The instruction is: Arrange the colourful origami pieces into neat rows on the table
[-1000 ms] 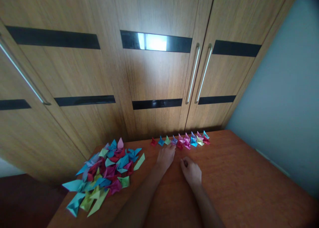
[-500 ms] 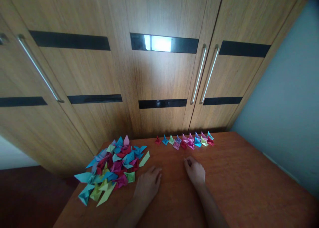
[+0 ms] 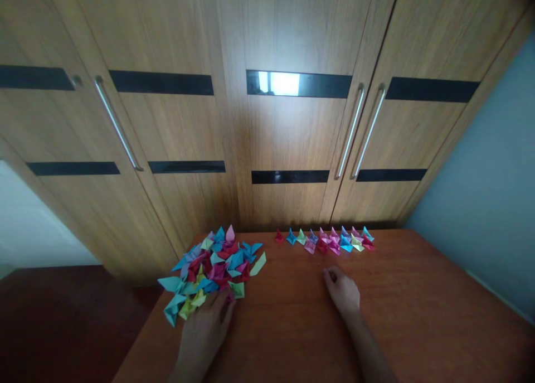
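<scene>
My left hand (image 3: 206,323) reaches over the front edge of a heap of folded paper origami pieces (image 3: 228,257) in blue, red, pink, green and yellow. Its thumb and fingers close around a magenta origami piece (image 3: 229,296), partly hidden by the fingers. Beside it lies a light green piece (image 3: 237,289). My right hand (image 3: 345,295) rests on the table with its fingers curled in and nothing visible in them. Beyond that hand, small origami pieces stand in two rows (image 3: 334,243) near the table's back edge, the front row shorter.
The brown wooden table (image 3: 292,338) stands against a wooden wardrobe (image 3: 288,132) with metal handles and black strips. To the right is a blue-grey wall (image 3: 485,193). A dark red floor (image 3: 75,316) shows beyond the table's left edge.
My left hand has moved left from the bare table onto the heap and closed around a magenta piece. My right hand stays in place. The view has turned slightly left.
</scene>
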`<state>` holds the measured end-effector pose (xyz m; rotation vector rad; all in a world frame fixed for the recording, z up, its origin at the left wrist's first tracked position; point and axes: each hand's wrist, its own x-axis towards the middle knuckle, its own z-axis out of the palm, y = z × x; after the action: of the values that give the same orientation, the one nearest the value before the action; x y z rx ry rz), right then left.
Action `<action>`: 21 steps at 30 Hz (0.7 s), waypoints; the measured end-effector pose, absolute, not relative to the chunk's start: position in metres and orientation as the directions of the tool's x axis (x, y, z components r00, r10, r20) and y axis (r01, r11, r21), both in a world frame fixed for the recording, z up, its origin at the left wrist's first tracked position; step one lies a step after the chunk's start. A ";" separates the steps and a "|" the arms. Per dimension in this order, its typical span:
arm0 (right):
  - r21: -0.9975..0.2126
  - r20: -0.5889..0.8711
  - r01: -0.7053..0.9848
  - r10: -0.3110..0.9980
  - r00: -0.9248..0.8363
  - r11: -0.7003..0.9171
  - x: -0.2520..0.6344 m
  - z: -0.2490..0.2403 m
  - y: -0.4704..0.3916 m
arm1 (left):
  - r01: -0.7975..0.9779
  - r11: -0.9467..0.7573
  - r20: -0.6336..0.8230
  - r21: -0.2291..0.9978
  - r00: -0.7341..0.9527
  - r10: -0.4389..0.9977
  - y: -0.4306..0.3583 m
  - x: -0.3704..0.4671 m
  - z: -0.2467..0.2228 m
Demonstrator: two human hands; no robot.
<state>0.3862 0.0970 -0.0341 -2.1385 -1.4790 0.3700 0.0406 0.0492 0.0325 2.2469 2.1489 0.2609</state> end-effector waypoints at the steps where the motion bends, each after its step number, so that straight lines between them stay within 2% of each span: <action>1: -0.554 0.068 0.787 0.928 0.367 -0.270 0.386 -0.035 0.097 | 0.990 -0.051 0.098 0.133 0.038 0.994 0.049 0.042 0.032; 6: -0.561 0.065 0.783 0.928 0.366 -0.270 0.386 -0.034 0.096 | 0.991 -0.057 0.118 0.122 0.043 0.992 0.049 0.044 0.025; 11: -0.570 0.060 0.776 0.927 0.369 -0.272 0.385 -0.032 0.097 | 0.992 0.008 0.121 0.124 -0.023 0.992 0.049 0.041 0.021; 21: -0.563 0.064 0.779 0.925 0.374 -0.276 0.386 -0.034 0.098 | 0.992 -0.073 0.197 0.102 0.051 0.979 0.048 0.037 0.009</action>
<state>0.3858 0.0976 -0.0339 -2.1283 -1.4653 0.3780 0.0365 0.0481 0.0093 2.3210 2.1798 0.3444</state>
